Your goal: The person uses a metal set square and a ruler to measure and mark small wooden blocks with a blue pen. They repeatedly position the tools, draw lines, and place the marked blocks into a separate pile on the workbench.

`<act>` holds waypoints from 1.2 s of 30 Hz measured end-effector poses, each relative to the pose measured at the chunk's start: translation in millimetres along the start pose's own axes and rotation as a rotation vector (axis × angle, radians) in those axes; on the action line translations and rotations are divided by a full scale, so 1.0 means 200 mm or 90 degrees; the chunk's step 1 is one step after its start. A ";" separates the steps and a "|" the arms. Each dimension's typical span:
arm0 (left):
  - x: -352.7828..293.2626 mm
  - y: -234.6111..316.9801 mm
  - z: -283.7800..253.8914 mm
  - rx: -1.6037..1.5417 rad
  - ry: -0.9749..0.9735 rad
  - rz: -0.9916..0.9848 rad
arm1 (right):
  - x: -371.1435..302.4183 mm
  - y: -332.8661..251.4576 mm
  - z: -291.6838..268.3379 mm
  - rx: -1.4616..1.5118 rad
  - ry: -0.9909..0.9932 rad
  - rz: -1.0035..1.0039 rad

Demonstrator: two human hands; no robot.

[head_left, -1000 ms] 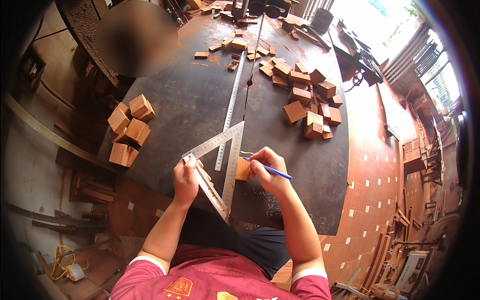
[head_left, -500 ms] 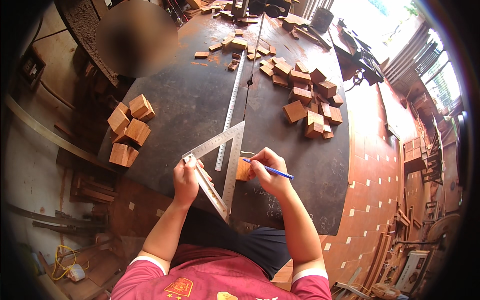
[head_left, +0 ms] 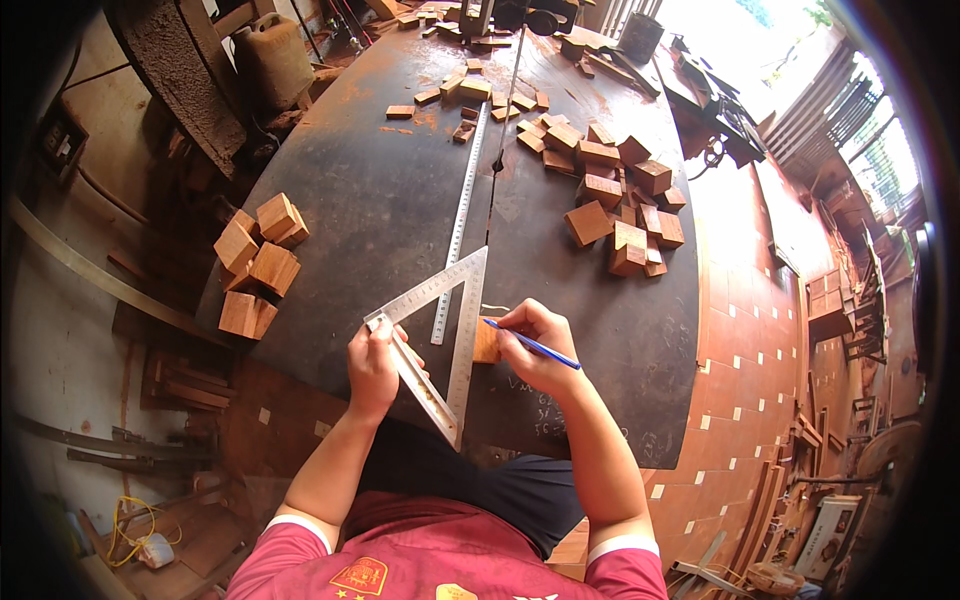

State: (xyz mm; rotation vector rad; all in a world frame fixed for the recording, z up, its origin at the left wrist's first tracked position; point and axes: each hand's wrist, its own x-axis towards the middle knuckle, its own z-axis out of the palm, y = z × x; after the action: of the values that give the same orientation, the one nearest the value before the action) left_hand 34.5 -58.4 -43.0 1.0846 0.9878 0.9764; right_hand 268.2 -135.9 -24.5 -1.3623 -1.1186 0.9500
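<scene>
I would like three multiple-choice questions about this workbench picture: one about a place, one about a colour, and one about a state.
1. Where does the small wooden block lie?
A. against the edge of the metal triangle square, by the right hand
B. on top of the left group of blocks
C. on the tiled floor

2. What colour is the pen?
A. red
B. blue
C. green

3. What is the left hand doing?
A. hanging free above the table
B. holding a block
C. gripping the triangle square on the dark table

Key:
1 A: the block sits beside the square's long edge, under the pen tip.
2 B: the shaft in the fingers is blue.
3 C: its fingers close over the square's lower arm.
</scene>
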 end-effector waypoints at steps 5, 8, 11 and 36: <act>-0.02 0.02 0.02 0.013 0.013 0.011 | 0.00 0.00 0.01 0.027 0.020 0.010; -0.01 0.01 0.01 0.004 0.012 0.011 | -0.01 -0.01 0.01 -0.015 0.035 -0.006; 0.00 0.01 0.01 0.001 0.006 0.009 | -0.01 -0.02 0.01 -0.035 0.040 -0.015; 0.01 -0.02 0.00 -0.017 0.011 0.022 | 0.03 0.00 0.05 -0.071 0.063 -0.023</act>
State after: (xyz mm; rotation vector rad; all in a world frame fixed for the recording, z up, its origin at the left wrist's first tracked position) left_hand 35.0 -57.8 -46.2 1.0750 0.9705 1.0254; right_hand 260.5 -128.6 -25.0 -1.4587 -1.1308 0.7961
